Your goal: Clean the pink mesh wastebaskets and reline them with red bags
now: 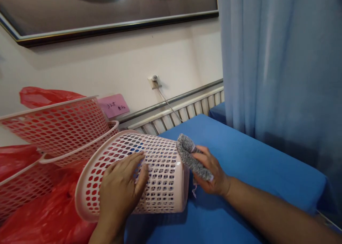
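Two hands at work, one basket (pixel 160 172) between them. The basket is pink plastic, a tapered tub lying on its side over the blue cover (pixel 240 158), wide mouth to the left, base to the right. Its wall is a lattice: large rounded holes near the mouth, smaller squarish ones toward the base, where a smooth, solid band runs round.

The left hand (pixel 124 183) lies on the lattice, fingers extended, thumb apart from them, not closed around anything. The right hand (pixel 211 171) is clamped on one cloth (pixel 191 158), grey, speckled and fuzzy, folded over, its upper end at the basket's base edge.

To the left I count three further pink lattice rims: an upper basket (pixel 66 124), a middle basket (pixel 92 144) just below it, and a lower basket (pixel 24 194). Thin, glossy, crumpled red plastic (pixel 45 212) shows in three places among them. One pink note (pixel 113 106), flat and handwritten, stands beside the upper basket.
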Action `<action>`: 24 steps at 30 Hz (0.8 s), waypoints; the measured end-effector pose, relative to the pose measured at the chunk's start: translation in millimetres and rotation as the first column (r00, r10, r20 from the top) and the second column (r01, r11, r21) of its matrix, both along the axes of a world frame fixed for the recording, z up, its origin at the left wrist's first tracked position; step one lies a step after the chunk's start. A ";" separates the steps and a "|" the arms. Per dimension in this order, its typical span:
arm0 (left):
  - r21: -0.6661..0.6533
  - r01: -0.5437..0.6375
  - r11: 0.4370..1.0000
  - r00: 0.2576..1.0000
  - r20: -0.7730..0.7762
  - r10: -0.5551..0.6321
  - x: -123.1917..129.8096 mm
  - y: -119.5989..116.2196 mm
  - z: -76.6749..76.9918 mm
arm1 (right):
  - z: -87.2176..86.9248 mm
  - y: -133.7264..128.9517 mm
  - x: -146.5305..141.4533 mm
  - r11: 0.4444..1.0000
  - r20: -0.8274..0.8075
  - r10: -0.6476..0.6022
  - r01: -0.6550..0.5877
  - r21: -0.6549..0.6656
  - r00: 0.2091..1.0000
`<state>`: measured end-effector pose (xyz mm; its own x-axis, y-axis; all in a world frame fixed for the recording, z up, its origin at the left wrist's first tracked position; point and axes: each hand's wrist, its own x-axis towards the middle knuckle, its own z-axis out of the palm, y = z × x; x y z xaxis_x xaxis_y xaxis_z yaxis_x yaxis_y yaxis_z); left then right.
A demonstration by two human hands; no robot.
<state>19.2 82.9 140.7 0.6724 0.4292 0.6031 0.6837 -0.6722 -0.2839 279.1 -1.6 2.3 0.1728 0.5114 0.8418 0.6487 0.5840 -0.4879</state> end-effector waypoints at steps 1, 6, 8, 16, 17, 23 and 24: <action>-0.009 -0.011 1.000 1.000 -0.001 0.011 -0.2 0.4 -0.3 | -1.4 -0.5 -4.4 0.998 0.017 0.032 -0.031 -0.059 0.999; -0.006 -0.040 0.999 0.999 -0.020 0.040 -0.4 2.3 -1.8 | -14.1 18.4 -3.7 0.734 0.007 -0.080 0.064 -0.676 0.997; -0.004 -0.041 0.999 0.999 -0.029 0.041 -0.1 3.1 -2.1 | -15.7 25.4 -0.9 0.686 -0.014 -0.091 0.053 -0.726 0.996; -0.014 -0.072 0.997 0.996 -0.059 0.071 -2.2 6.7 -2.4 | -9.2 10.8 -15.4 0.986 -0.178 -0.049 0.019 -0.168 0.983; -0.022 -0.081 0.996 0.995 -0.068 0.080 -2.8 7.6 -2.5 | -12.2 9.0 -20.4 0.987 -0.153 -0.015 -0.010 -0.158 0.988; -0.006 -0.109 0.994 0.991 -0.078 0.108 -4.3 10.6 -3.5 | -30.3 18.0 -34.7 0.698 -0.082 -0.054 -0.021 -0.716 0.995; -0.004 -0.105 0.994 0.992 -0.073 0.105 -4.0 10.4 -3.6 | -29.8 20.3 -32.9 0.662 -0.097 -0.045 -0.043 -0.749 0.994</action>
